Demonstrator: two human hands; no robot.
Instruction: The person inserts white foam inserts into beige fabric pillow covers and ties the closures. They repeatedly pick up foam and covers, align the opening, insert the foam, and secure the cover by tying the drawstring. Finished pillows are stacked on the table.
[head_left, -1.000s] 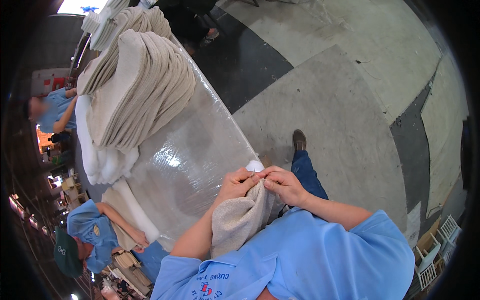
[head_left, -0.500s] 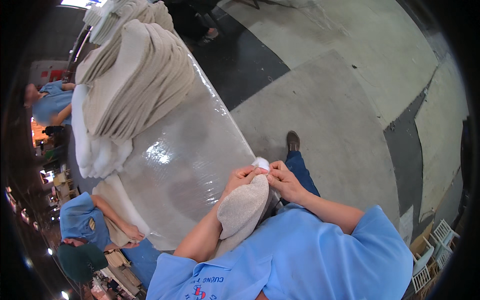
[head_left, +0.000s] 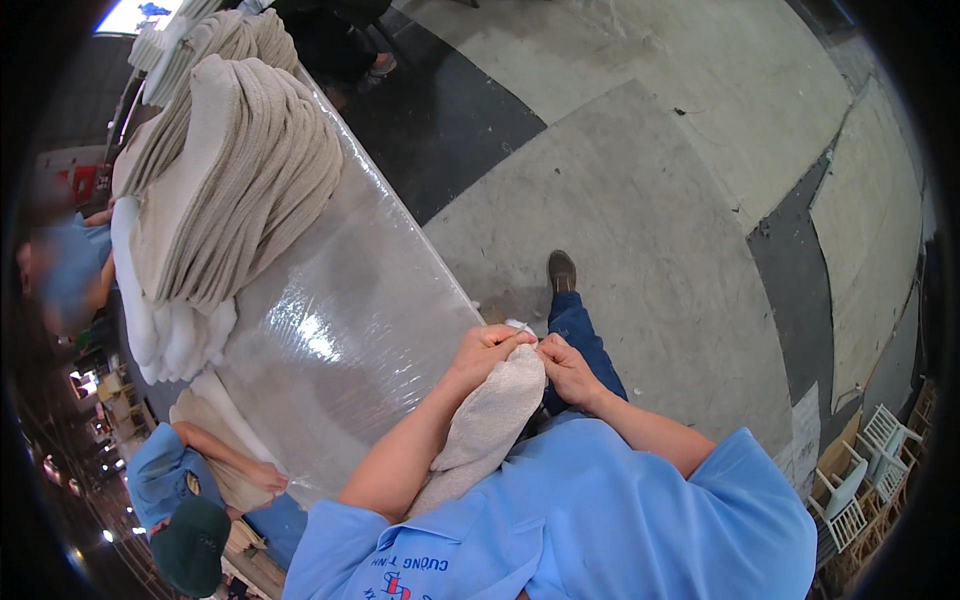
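A beige woven fabric cushion cover [head_left: 496, 405] hangs down against my shirt, just beyond the near right edge of the table. Its far end is gathered between my two hands, and a tuft of white padding [head_left: 518, 326] pokes out there. My left hand [head_left: 482, 352] is closed, pinching the left side of this end. On the other side my right hand [head_left: 570, 370] also pinches, its fingertips close to the left ones. What lies inside the cover is mostly hidden.
A plastic-covered table [head_left: 350, 310] stretches away to the left. On it lie a tall stack of beige cushion pieces [head_left: 240, 190] and white padding [head_left: 175, 325]. Two co-workers [head_left: 170, 480] stand along its left side. White chairs [head_left: 870, 465] stand at the far right.
The view has shifted slightly, so the table and stack sit farther left. Less of the white tuft shows between my fingers. Both hands keep their pinch on the cover.
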